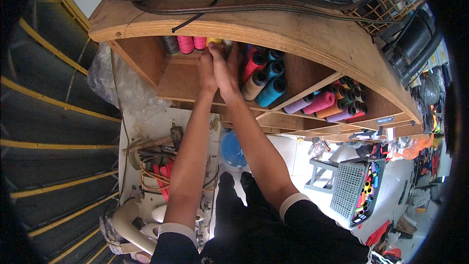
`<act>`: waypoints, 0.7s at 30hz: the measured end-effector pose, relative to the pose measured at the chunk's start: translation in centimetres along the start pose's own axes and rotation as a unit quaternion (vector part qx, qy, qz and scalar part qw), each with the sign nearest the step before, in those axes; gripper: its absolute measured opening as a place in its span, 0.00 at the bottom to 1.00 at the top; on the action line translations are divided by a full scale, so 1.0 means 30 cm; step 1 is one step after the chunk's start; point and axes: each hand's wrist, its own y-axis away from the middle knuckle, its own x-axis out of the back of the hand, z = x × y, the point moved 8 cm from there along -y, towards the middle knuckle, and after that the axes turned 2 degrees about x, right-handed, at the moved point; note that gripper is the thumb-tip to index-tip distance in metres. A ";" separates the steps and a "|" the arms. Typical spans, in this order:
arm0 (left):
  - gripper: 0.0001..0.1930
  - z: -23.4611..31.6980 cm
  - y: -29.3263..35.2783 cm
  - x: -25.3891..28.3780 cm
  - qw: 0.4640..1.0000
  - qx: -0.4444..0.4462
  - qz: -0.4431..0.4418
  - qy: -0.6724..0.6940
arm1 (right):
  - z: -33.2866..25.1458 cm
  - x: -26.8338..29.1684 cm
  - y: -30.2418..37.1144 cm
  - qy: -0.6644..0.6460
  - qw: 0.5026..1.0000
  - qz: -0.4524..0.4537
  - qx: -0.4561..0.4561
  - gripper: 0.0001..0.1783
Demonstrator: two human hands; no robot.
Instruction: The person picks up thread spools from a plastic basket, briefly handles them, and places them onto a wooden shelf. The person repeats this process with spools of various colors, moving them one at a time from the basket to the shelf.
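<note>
Both my arms reach up into an open compartment of the wooden shelf [171,83]. My left hand [207,71] and my right hand [225,68] are close together, nearly touching, in front of a yellow thread spool [213,40]. The fingers overlap and are largely hidden, so their grip does not show. Left of the hands stand two pink thread spools [185,44] and a dark grey thread spool [171,45]. To their right is a group with a red spool [255,63], a beige spool [254,85] and several blue spools [271,93].
The neighbouring compartment holds spools of mixed colours, among them a bright pink one [318,102]. Below right, a grey plastic basket [349,186] of spools stands near a grey stool [322,173]. A blue round container [233,149] sits below. Cables [254,9] run along the shelf top.
</note>
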 end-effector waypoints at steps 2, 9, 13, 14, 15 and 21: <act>0.14 -0.031 -0.011 0.004 0.999 -0.022 0.015 0.029 | 0.010 -0.003 -0.007 0.020 0.999 0.023 0.019 0.41; 0.10 0.009 0.021 0.077 0.989 0.048 0.122 -0.063 | 0.048 0.006 0.020 -0.067 0.997 0.037 0.003 0.42; 0.06 -0.077 0.016 0.205 0.976 0.062 0.193 -0.083 | 0.080 -0.013 0.033 -0.041 0.998 0.045 -0.029 0.33; 0.05 -0.099 0.013 0.244 0.972 0.063 0.215 -0.075 | 0.024 -0.028 0.065 -0.079 0.993 0.024 -0.085 0.30; 0.05 -0.122 0.009 0.269 0.971 0.063 0.222 -0.057 | 0.005 -0.052 0.090 -0.116 0.983 0.004 -0.140 0.28; 0.05 -0.146 -0.061 0.283 0.979 0.052 0.186 -0.065 | -0.016 -0.086 0.053 -0.189 0.978 -0.032 -0.077 0.20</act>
